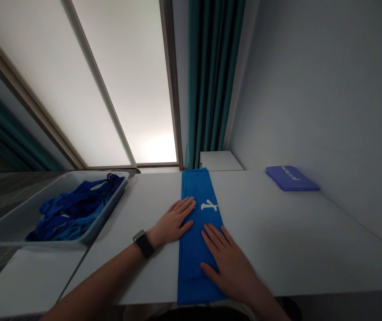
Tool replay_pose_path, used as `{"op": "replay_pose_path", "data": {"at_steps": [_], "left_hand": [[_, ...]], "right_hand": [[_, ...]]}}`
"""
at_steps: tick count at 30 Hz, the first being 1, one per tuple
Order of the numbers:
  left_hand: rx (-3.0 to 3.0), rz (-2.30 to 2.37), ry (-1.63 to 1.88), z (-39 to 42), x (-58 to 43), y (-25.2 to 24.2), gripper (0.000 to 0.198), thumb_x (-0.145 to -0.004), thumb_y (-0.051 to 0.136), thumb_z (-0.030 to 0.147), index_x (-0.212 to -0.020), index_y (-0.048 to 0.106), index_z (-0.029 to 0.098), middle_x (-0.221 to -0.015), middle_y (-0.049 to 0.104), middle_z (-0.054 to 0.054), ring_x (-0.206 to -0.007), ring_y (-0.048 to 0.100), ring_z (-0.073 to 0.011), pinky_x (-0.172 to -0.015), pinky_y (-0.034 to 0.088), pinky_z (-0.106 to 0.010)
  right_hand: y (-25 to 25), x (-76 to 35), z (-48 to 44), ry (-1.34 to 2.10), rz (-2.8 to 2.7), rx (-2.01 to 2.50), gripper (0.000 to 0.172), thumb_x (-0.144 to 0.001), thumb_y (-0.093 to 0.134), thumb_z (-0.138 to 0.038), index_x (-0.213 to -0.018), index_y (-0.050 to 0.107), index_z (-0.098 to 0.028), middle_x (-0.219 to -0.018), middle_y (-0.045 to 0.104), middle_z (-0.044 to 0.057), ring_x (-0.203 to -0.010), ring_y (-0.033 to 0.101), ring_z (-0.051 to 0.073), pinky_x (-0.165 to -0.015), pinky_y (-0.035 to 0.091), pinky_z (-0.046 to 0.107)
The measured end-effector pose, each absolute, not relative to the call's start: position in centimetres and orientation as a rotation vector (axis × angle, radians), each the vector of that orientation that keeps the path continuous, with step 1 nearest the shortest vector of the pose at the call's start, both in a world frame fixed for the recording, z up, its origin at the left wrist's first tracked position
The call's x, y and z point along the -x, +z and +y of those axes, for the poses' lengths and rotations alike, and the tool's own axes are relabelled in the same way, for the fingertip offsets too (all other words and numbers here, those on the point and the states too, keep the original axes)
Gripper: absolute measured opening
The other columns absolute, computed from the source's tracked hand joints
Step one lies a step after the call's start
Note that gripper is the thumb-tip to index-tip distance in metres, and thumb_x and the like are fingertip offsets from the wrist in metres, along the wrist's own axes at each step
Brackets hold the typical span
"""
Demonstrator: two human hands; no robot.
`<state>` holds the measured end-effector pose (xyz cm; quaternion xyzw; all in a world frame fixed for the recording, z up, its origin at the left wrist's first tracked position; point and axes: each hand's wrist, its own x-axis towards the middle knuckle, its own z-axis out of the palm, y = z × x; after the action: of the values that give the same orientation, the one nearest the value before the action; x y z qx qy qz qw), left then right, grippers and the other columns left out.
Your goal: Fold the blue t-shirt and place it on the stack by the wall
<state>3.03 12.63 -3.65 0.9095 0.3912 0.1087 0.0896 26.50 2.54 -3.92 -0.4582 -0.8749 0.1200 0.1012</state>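
Observation:
A long folded blue cloth garment point(196, 232) lies lengthwise on the white table point(284, 236), with a small white print point(209, 205) on its upper half. My left hand point(174, 220), a black wristwatch point(143, 244) on its wrist, lies flat with its fingertips over the cloth's left edge. My right hand point(226, 263) rests palm down on the cloth's lower half, fingers spread. Neither hand grips the cloth. The part of the cloth beneath each hand is hidden.
A grey plastic bin point(109, 200) heaped with blue garments stands at the left, beyond the table's edge. A folded violet-blue garment point(291, 178) lies at the far right. A white box point(221, 160) stands behind the table, below a teal curtain point(211, 76).

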Motion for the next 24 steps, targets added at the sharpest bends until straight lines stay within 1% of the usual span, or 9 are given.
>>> {"op": "replay_pose_path", "data": {"at_steps": [5,10,13,15,18,20,22,24], "left_hand": [[-2.728,1.140,0.250,6.5,-3.1,-3.4,0.064,-0.100,0.035,0.048,-0.156,0.012,0.026,-0.161,0.017,-0.007,-0.148,0.019,-0.0256,-0.119,0.022,-0.048],[-2.784,1.181,0.310,4.4,-3.1,-3.8,0.070,-0.098,0.044,0.047,-0.156,0.012,0.023,-0.161,0.021,-0.009,-0.147,0.020,-0.0275,-0.119,0.023,-0.049],[-2.842,1.095,0.332,3.7,-3.3,-3.0,0.065,-0.098,0.047,0.038,-0.155,0.019,0.022,-0.159,0.026,-0.009,-0.146,0.025,-0.0260,-0.119,0.025,-0.047],[-2.863,0.974,0.361,2.9,-3.5,-2.1,0.058,-0.098,0.047,0.029,-0.152,0.027,0.022,-0.156,0.035,-0.008,-0.142,0.034,-0.0237,-0.119,0.028,-0.045],[-2.821,0.867,0.442,1.5,-4.1,-1.3,0.045,-0.096,0.048,0.020,-0.141,0.045,0.018,-0.138,0.057,-0.009,-0.127,0.052,-0.0220,-0.110,0.042,-0.040],[-2.763,0.844,0.480,0.8,-4.3,-1.4,0.033,-0.095,0.049,0.017,-0.128,0.057,0.018,-0.123,0.066,-0.008,-0.115,0.060,-0.0203,-0.102,0.049,-0.036],[-2.717,0.828,0.507,0.4,-4.3,-1.7,0.027,-0.097,0.048,0.018,-0.119,0.063,0.019,-0.119,0.069,-0.006,-0.114,0.061,-0.0192,-0.100,0.050,-0.033],[-2.701,0.809,0.501,0.2,-4.0,-1.9,0.031,-0.097,0.049,0.021,-0.126,0.060,0.020,-0.127,0.066,-0.006,-0.123,0.057,-0.0201,-0.106,0.046,-0.035]], "right_hand": [[-4.7,-26.5,2.5,0.296,-2.573,1.344,0.070,-0.097,0.038,-0.054,-0.153,0.026,-0.016,-0.158,0.026,0.009,-0.146,0.022,0.026,-0.122,0.013,0.049],[-4.9,-26.4,2.7,0.315,-2.553,1.343,0.070,-0.097,0.039,-0.054,-0.153,0.027,-0.015,-0.159,0.024,0.010,-0.146,0.022,0.026,-0.122,0.013,0.050],[-4.6,-26.8,2.3,0.367,-2.556,1.282,0.065,-0.097,0.043,-0.049,-0.152,0.031,-0.018,-0.158,0.027,0.008,-0.146,0.023,0.026,-0.122,0.015,0.051],[-4.5,-27.2,1.6,0.419,-2.573,1.202,0.060,-0.097,0.046,-0.043,-0.151,0.034,-0.020,-0.157,0.031,0.007,-0.145,0.026,0.024,-0.121,0.018,0.049],[-4.3,-28.0,0.3,0.474,-2.567,1.100,0.050,-0.096,0.050,-0.034,-0.144,0.045,-0.023,-0.153,0.039,0.005,-0.142,0.033,0.023,-0.120,0.025,0.046],[-4.1,-28.4,-0.4,0.476,-2.557,1.071,0.043,-0.095,0.051,-0.028,-0.138,0.053,-0.025,-0.150,0.044,0.004,-0.140,0.038,0.022,-0.120,0.027,0.045],[-3.8,-28.7,-0.8,0.460,-2.586,1.043,0.042,-0.095,0.050,-0.026,-0.137,0.053,-0.024,-0.148,0.047,0.004,-0.139,0.040,0.021,-0.120,0.027,0.044],[-3.6,-28.8,-1.2,0.425,-2.647,0.991,0.050,-0.094,0.053,-0.028,-0.143,0.047,-0.021,-0.149,0.045,0.006,-0.139,0.039,0.021,-0.120,0.027,0.044]]}}
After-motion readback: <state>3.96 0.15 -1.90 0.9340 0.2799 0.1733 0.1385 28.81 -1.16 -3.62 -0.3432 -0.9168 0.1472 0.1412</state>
